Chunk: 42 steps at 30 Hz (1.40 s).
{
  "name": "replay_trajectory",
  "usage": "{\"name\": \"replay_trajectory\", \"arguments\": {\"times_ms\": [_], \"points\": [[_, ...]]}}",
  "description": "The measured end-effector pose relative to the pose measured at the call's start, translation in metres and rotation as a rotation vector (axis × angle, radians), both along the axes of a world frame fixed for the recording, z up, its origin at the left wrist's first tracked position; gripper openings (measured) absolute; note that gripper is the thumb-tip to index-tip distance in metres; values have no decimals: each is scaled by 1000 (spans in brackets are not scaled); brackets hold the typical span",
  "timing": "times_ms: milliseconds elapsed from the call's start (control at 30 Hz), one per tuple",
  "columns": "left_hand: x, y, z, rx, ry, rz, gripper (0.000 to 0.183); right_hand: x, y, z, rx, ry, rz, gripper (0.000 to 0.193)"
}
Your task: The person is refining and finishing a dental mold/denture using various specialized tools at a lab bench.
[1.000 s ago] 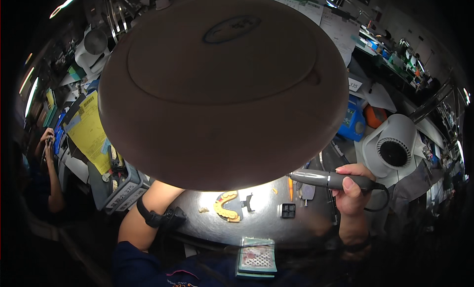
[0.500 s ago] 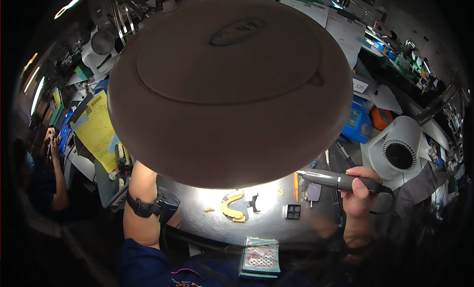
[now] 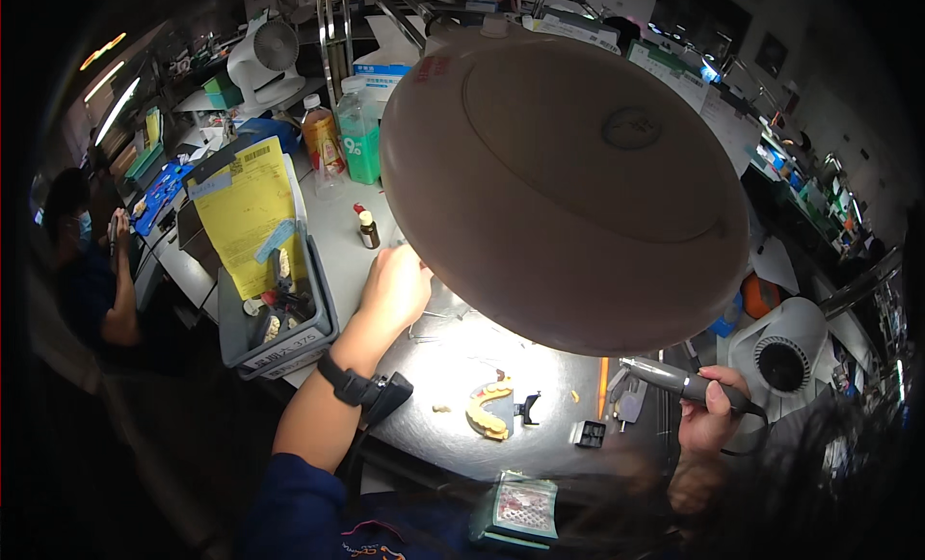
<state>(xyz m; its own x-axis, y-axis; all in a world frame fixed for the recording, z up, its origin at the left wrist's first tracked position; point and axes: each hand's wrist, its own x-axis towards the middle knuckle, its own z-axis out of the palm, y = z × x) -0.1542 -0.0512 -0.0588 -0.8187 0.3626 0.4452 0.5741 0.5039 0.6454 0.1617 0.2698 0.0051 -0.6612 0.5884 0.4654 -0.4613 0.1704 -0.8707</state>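
Observation:
My right hand (image 3: 710, 415) is closed around a dark grey rotary handpiece (image 3: 667, 378), its cord trailing behind and its tip pointing left under the lamp's rim. My left hand (image 3: 395, 285) reaches far across the bench beside the lamp. Its fingers look curled, but the lamp's edge partly covers them and what they hold is hidden. Just beyond it stands a small brown bottle (image 3: 369, 232) with a pale cap. Between my arms lies a yellowish dental arch model (image 3: 477, 412), with a black bracket-like piece (image 3: 528, 409) to its right.
A large round lamp (image 3: 578, 271) covers the middle. Right of the model are a small black box (image 3: 590, 435) and an orange pencil (image 3: 603, 386). A grey bin (image 3: 279, 353) with models stands left, a white fan (image 3: 780, 353) right. A co-worker (image 3: 106, 271) sits far left.
The view has shifted, so the lamp sits further right and uncovers the bin and bottles. My left hand has come out from behind the lamp. My right hand still holds the handpiece.

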Motion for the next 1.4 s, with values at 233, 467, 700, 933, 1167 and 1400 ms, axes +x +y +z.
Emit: {"name": "replay_trajectory", "arguments": {"times_ms": [233, 467, 700, 933, 1167, 1400], "points": [[93, -16, 76, -88, -93, -88, 7, 6, 9, -2, 10, 20, -63, 27], [131, -39, 80, -181, -39, -423, 33, 7, 8, 1, 39, 16, -80, 27], [176, 4, 84, -337, 208, -529, 99, 5, 5, 11, 31, -9, -119, 27], [178, 14, 60, -313, 187, -475, 88, 7, 16, 8, -168, 84, -182, 17], [168, 24, 67, -223, -88, -724, 81, 7, 13, 11, -165, 65, -200, 17], [158, 15, 91, -126, -26, -592, 61, 10, 16, 11, -158, 96, -189, 18]]}}
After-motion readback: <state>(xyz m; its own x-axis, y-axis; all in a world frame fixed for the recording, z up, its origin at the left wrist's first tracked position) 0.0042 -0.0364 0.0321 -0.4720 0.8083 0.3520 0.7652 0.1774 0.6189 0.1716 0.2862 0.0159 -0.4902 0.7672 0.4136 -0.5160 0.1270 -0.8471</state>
